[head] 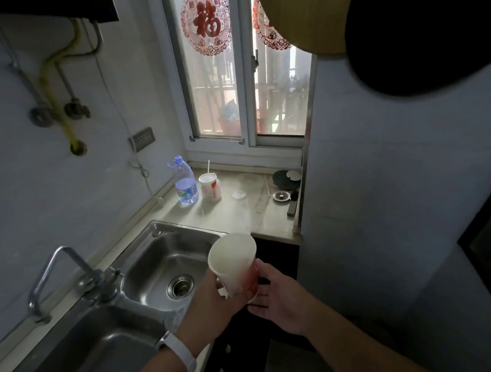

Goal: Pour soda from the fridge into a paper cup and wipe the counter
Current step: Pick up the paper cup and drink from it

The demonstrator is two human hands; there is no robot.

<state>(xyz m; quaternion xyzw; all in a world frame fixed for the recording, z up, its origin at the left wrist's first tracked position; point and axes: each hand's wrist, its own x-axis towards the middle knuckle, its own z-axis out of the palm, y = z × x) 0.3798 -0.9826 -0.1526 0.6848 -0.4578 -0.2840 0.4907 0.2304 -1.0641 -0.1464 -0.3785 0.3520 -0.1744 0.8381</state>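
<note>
A white paper cup (pixel 234 263) with a red print is held tilted in front of the counter's edge, its mouth toward me and nothing visible inside. My left hand (pixel 212 297), with a white wristband, grips it from the left. My right hand (pixel 274 294) holds its lower right side, fingers curled round it. The pale stone counter (pixel 240 214) lies beyond, under the window. No soda bottle or cloth is in view.
A steel double sink (pixel 157 262) with a tap (pixel 59 275) sits to the left. On the counter stand a clear water bottle (pixel 185 182), a lidded cup with a straw (pixel 209 186), a clear lid (pixel 238 194) and dark round items (pixel 285 180) at the right.
</note>
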